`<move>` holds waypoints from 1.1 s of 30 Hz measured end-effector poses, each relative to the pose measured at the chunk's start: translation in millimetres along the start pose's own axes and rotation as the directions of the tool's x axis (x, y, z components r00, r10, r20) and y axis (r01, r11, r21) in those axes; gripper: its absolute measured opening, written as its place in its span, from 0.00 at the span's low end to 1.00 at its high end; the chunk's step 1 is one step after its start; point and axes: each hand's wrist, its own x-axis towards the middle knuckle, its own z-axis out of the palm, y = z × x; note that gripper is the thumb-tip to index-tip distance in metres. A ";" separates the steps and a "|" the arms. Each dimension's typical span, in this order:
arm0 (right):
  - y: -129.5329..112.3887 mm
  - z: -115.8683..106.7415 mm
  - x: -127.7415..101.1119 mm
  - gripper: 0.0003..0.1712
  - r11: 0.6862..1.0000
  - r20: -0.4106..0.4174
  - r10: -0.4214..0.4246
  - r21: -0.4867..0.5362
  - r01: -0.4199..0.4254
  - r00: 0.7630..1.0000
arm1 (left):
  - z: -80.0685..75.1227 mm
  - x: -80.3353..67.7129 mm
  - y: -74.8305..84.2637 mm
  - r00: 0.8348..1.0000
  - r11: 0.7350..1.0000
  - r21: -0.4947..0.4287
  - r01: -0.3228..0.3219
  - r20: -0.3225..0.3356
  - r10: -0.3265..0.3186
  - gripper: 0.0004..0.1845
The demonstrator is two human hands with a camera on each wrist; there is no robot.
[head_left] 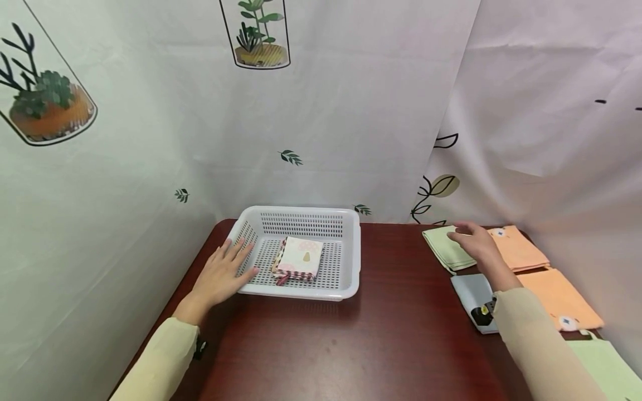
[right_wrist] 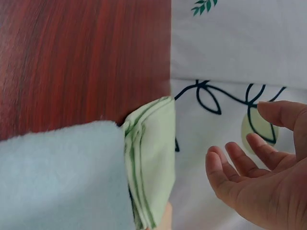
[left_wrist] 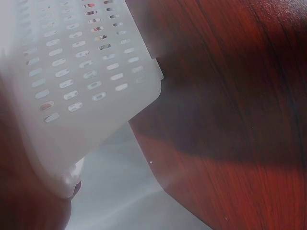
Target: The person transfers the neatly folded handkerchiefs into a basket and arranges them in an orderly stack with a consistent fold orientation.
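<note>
Head: your left hand (head_left: 220, 275) lies flat, fingers spread, on the white basket (head_left: 351, 245) at left; right hand (head_left: 476, 242) over the green cloth (head_left: 443, 248) far right | Left wrist: only basket wall (left_wrist: 81, 86), hand unclear | Right wrist: fingers (right_wrist: 240, 158) loosely open, not touching the cloth (right_wrist: 151, 158).

A makeshift recording booth: plant-printed curtains (head_left: 321, 111) hang around a dark wooden table (head_left: 391, 334)
</note>
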 end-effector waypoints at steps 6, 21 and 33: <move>9.6 -4.8 3.2 0.42 0.999 -0.012 0.032 -0.022 -0.032 0.999 | 1.8 -0.4 -1.0 1.000 1.000 0.002 0.007 0.004 -0.007 0.42; 34.9 -14.1 15.9 0.40 0.998 -0.057 0.019 -0.057 -0.022 0.998 | 0.3 0.2 1.3 1.000 1.000 0.004 0.006 0.004 -0.006 0.41; 49.5 -21.0 22.0 0.37 0.982 -0.079 0.018 -0.187 -0.033 0.997 | 1.7 0.0 1.1 1.000 1.000 -0.005 -0.001 -0.025 0.001 0.42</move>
